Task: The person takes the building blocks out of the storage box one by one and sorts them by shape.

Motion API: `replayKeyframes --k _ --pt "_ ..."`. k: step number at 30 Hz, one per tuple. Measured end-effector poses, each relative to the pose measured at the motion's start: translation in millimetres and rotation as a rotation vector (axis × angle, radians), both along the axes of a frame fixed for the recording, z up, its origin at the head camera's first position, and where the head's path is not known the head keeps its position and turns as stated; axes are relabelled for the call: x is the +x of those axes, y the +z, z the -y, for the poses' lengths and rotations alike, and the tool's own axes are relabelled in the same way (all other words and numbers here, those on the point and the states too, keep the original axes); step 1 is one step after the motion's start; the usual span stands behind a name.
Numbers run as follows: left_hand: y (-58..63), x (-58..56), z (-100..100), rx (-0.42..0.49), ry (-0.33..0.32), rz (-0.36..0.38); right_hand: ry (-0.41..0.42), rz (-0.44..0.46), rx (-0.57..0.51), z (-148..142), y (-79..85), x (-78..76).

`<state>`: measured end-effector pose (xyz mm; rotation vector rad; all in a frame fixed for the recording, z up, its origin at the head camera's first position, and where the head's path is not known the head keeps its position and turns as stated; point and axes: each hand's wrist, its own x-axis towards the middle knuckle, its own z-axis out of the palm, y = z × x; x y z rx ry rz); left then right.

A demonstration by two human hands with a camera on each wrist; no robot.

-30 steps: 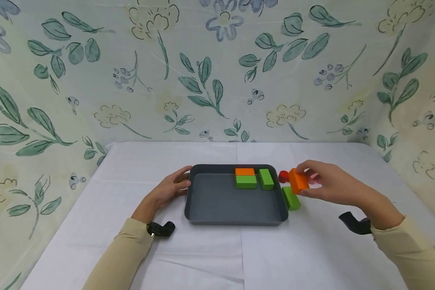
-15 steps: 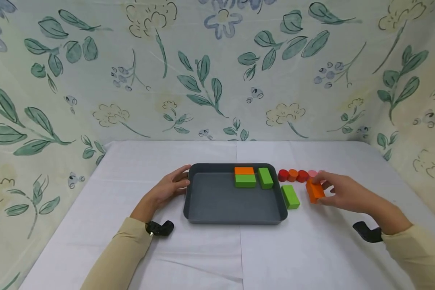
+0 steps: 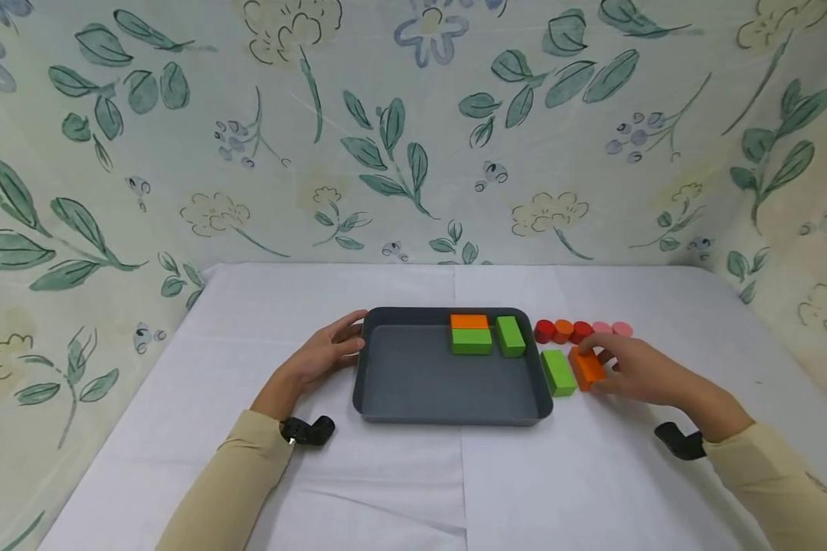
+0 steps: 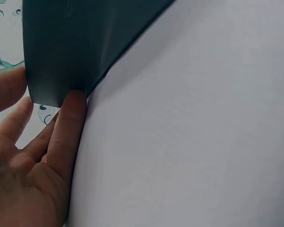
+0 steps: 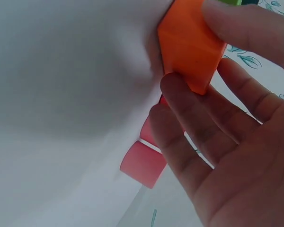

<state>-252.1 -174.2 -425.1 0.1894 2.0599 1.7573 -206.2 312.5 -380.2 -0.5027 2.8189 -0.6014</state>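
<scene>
My left hand (image 3: pixel 325 353) touches the left end of a dark grey tray (image 3: pixel 413 394); in the left wrist view its fingertips meet the tray's outer wall (image 4: pixel 61 52). With thumb and fingers, my right hand (image 3: pixel 637 371) holds an orange rectangular block (image 3: pixel 586 370), low beside a green block (image 3: pixel 558 373) at the tray's right side. The right wrist view shows the thumb on one side of the orange block (image 5: pixel 191 49) and fingertips at its end. In the tray's far right area lie another orange block (image 3: pixel 469 321), a green one (image 3: pixel 472 342) touching it, and a separate green block (image 3: pixel 511 337).
Behind the held block, a row of short cylinders runs rightward from the tray: red (image 3: pixel 544 331), orange (image 3: pixel 562 331), another red (image 3: pixel 581 333), then pink ones (image 3: pixel 622 329). A white cloth (image 3: pixel 400 482) covers the table. Floral fabric (image 3: pixel 262 176) hangs at the back.
My right hand carried the orange block rightward and down from above the green block, then slightly back left beside it. The cylinder row came into view. My left hand stayed at the tray.
</scene>
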Motion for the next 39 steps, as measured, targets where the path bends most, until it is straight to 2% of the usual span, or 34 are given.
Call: replayKeyframes --k 9,20,30,39 --pt "-0.3 -1.0 0 -0.006 0.008 0.003 0.018 0.022 -0.059 5 0.5 -1.5" --pt "-0.7 -0.7 -2 -0.014 0.015 0.006 0.035 0.075 -0.116 1 0.8 7.4" --pt "0.8 0.0 -4 -0.009 0.023 0.009 0.044 0.077 -0.112 0 0.1 8.3" --pt "0.6 -0.1 -2 0.003 0.017 0.002 0.069 0.032 -0.109 2 0.2 9.3"
